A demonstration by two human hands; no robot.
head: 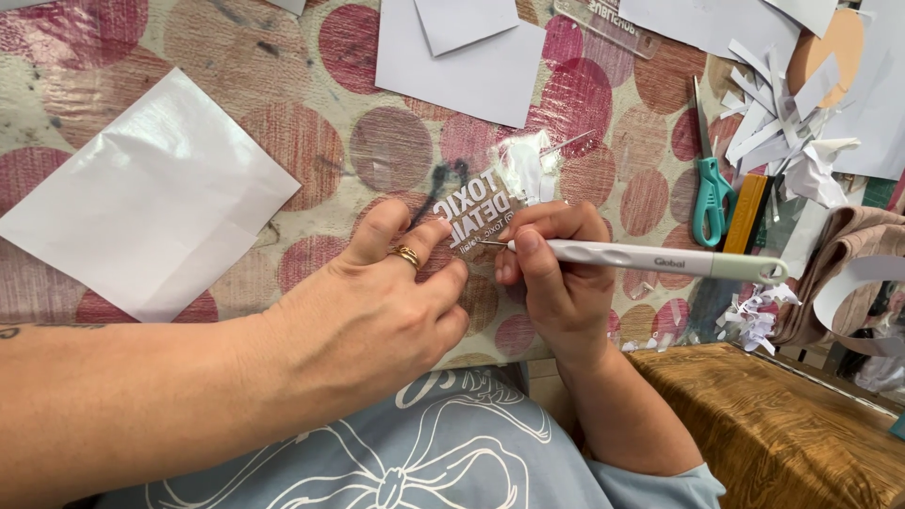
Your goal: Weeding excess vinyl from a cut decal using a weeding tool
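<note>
My right hand [556, 273] grips a white pen-shaped tool with a pale green end [660, 259], its fine metal tip touching a clear sheet with white lettering [476, 212]. My left hand [377, 302], a gold ring on one finger, presses flat on the near edge of that clear sheet and holds it down on the table. Peeled white bits [528, 165] lie bunched at the sheet's far right corner.
A white square sheet [151, 198] lies at left, white paper pieces [467, 57] at the back. Teal-handled scissors [709, 179], a yellow stick [747, 212] and a heap of white paper scraps [782, 118] sit right. A brown-covered surface [773, 424] is near right.
</note>
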